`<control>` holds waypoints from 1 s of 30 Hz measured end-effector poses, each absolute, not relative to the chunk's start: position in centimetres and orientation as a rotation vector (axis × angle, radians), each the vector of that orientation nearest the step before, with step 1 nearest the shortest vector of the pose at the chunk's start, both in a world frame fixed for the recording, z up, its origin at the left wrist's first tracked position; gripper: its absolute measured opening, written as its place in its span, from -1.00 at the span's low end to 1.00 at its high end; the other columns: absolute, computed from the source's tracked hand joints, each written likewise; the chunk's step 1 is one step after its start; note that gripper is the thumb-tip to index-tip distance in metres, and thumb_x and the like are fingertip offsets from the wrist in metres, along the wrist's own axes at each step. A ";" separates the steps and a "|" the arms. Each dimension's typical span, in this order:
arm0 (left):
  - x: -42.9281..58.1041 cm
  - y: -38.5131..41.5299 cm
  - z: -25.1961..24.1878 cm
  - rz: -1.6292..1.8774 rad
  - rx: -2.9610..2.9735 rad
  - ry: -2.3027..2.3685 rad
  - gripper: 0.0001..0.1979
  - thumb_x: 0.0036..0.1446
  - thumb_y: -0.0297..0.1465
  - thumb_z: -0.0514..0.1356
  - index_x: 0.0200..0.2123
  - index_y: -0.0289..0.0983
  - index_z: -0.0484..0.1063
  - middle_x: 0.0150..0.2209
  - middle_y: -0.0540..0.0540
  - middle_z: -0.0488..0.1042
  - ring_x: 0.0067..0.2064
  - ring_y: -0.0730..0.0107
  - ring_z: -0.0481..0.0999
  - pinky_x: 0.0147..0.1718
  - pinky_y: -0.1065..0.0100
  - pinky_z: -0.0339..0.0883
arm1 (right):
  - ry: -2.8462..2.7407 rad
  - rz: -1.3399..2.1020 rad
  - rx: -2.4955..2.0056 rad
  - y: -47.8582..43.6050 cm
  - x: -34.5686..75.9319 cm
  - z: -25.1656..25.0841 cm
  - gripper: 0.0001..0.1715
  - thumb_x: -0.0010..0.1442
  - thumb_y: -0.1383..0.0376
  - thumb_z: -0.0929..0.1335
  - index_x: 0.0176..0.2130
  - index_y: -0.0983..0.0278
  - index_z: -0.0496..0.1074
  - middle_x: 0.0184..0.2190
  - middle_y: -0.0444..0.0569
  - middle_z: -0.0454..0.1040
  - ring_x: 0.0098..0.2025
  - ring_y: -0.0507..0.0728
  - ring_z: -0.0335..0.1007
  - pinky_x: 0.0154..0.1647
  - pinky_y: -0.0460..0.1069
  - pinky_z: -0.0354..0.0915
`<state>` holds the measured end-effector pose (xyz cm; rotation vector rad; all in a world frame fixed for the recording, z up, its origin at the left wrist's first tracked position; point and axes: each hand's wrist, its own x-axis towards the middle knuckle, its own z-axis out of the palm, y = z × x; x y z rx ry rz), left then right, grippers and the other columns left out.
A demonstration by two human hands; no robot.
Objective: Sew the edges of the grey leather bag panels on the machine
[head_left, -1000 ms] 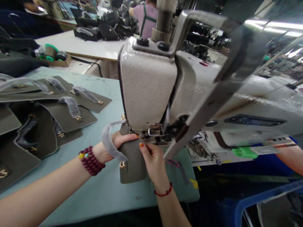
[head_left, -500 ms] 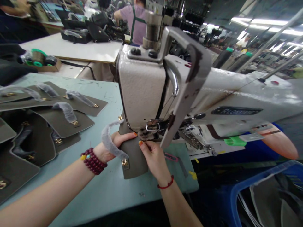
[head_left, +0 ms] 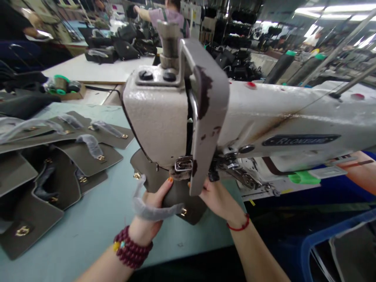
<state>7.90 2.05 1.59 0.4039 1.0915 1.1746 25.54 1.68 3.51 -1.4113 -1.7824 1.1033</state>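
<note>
Leather panel (head_left: 195, 208), olive-grey, matte, round-cornered, lies flat on the pale-green table (head_left: 96, 223) under the head of the cream sewing machine (head_left: 160, 117). Left hand (head_left: 149, 221) grips its edge, thumb on top, beside the film-wrapped handle (head_left: 152, 212). Right hand (head_left: 219, 197) rests at the panel's right side; fingers hidden, grip not determinable.

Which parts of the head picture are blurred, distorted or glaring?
Head view: ceiling lights glare white top right; wide-angle lens bends the sewing machine; the grey guard looks soft; left hand holding the leather piece, and right hand, look sharp.
</note>
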 end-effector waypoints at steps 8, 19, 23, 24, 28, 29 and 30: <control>9.6 0.5 1.8 1.190 0.248 1.116 -0.67 -0.18 -0.40 0.46 -0.25 -0.26 0.58 0.09 -0.23 0.53 0.19 -0.09 0.43 0.14 0.06 0.38 | -1.837 1.023 -1.494 2.7 26.7 4.1 -0.62 0.30 0.11 0.32 -0.42 0.28 0.54 -0.44 -0.06 0.55 -0.25 0.16 0.47 -0.27 -0.06 0.26; 9.6 1.2 2.2 1.170 0.241 1.206 -0.75 -0.19 -0.43 0.43 -0.33 -0.22 0.57 -0.05 -0.16 0.61 0.08 -0.02 0.54 0.06 0.07 0.43 | -1.791 0.997 -1.425 2.3 25.9 3.7 -0.70 0.29 0.21 0.34 -0.39 0.29 0.55 -0.45 -0.07 0.56 -0.31 0.13 0.48 -0.33 -0.08 0.28; 9.7 1.5 2.2 1.206 0.309 1.195 -0.76 -0.14 -0.35 0.42 -0.33 -0.20 0.56 -0.02 -0.14 0.61 0.06 -0.02 0.56 0.06 0.02 0.42 | -1.774 0.955 -1.438 2.3 25.9 3.3 -0.69 0.29 0.22 0.34 -0.43 0.29 0.52 -0.47 -0.07 0.54 -0.34 0.12 0.47 -0.34 -0.08 0.29; 9.7 1.6 2.1 1.216 0.326 1.192 -0.76 -0.15 -0.35 0.43 -0.33 -0.20 0.55 -0.02 -0.13 0.60 0.07 -0.02 0.55 0.05 0.03 0.43 | -1.768 0.937 -1.445 2.3 25.9 3.2 -0.70 0.28 0.23 0.34 -0.44 0.29 0.51 -0.45 -0.07 0.54 -0.33 0.12 0.47 -0.33 -0.08 0.29; 9.4 2.0 1.7 1.222 0.377 1.149 -0.72 -0.12 -0.36 0.43 -0.26 -0.15 0.54 0.00 -0.06 0.60 0.08 0.05 0.54 0.06 0.10 0.44 | -1.753 0.888 -1.454 2.3 25.6 2.9 -0.76 0.26 0.28 0.35 -0.43 0.29 0.50 -0.39 -0.04 0.56 -0.25 0.16 0.48 -0.27 -0.06 0.31; 9.2 2.2 1.7 1.217 0.408 1.137 -0.73 -0.10 -0.36 0.43 -0.26 -0.14 0.55 0.01 -0.05 0.59 0.10 0.06 0.53 0.07 0.11 0.43 | -1.744 0.881 -1.459 2.2 25.5 2.7 -0.77 0.25 0.28 0.35 -0.43 0.29 0.50 -0.37 -0.02 0.56 -0.22 0.17 0.48 -0.24 -0.05 0.32; 8.9 2.4 1.6 1.208 0.463 1.119 -0.74 -0.09 -0.35 0.43 -0.26 -0.15 0.55 0.03 -0.05 0.58 0.12 0.06 0.52 0.09 0.11 0.42 | -1.731 0.877 -1.467 2.1 25.3 2.6 -0.76 0.26 0.29 0.35 -0.43 0.30 0.49 -0.35 -0.01 0.56 -0.19 0.18 0.48 -0.22 -0.05 0.32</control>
